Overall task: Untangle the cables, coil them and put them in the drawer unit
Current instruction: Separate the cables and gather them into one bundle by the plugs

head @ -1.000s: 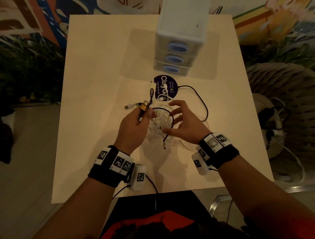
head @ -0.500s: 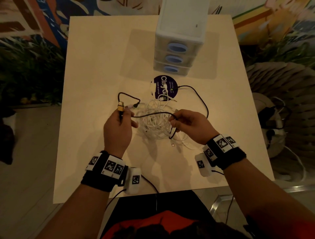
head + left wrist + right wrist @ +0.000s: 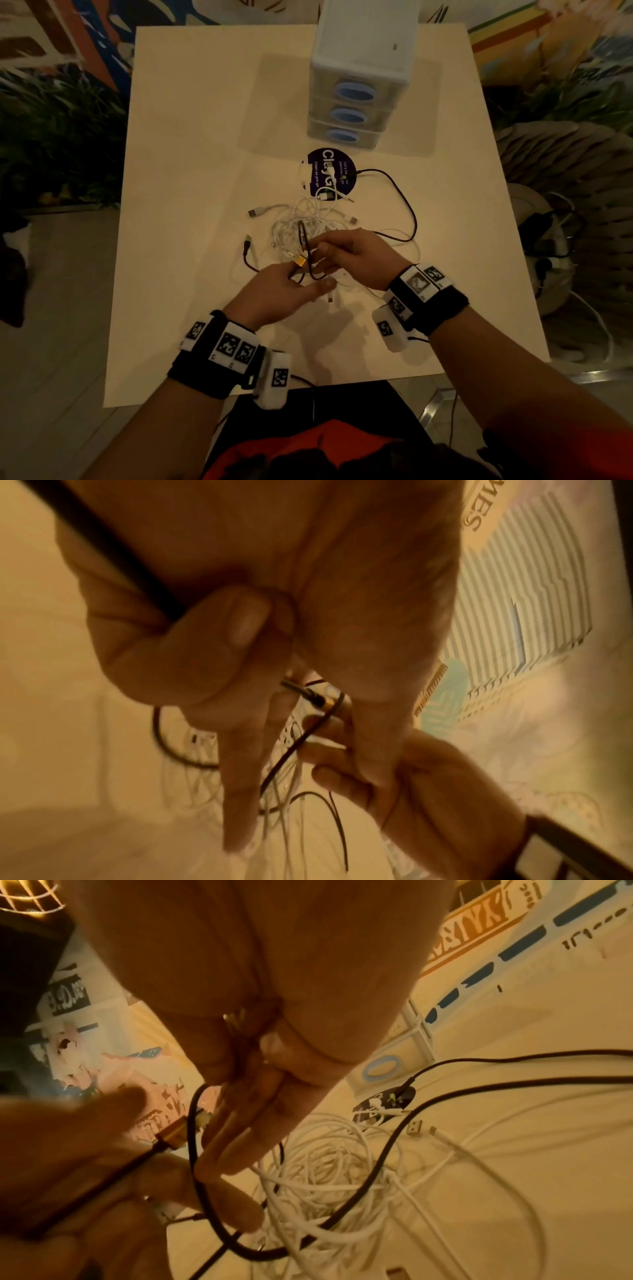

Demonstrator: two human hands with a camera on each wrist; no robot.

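Note:
A tangle of white cables [image 3: 301, 224] lies mid-table, with a black cable [image 3: 409, 209] arcing off to its right. My left hand [image 3: 303, 274] pinches the black cable just behind its gold plug [image 3: 301, 262]. In the left wrist view the cable [image 3: 113, 558] crosses that palm. My right hand [image 3: 320, 251] meets it from the right, fingers curled on a loop of the same black cable [image 3: 192, 1139] beside the gold plug [image 3: 171, 1135]. Both hands hover over the white tangle [image 3: 329, 1164]. The white drawer unit [image 3: 359, 85] stands at the table's far side, all drawers closed.
A round purple sticker [image 3: 330, 171] lies in front of the drawer unit with a small plug on it. A loose black plug end [image 3: 247, 240] and white USB plugs [image 3: 254, 213] lie left of the tangle. The table edge [image 3: 239, 394] is close to my body.
My left hand has carried the gold plug rightward to meet my right hand. The black cable between them has gone from a stretched span to a small upright loop.

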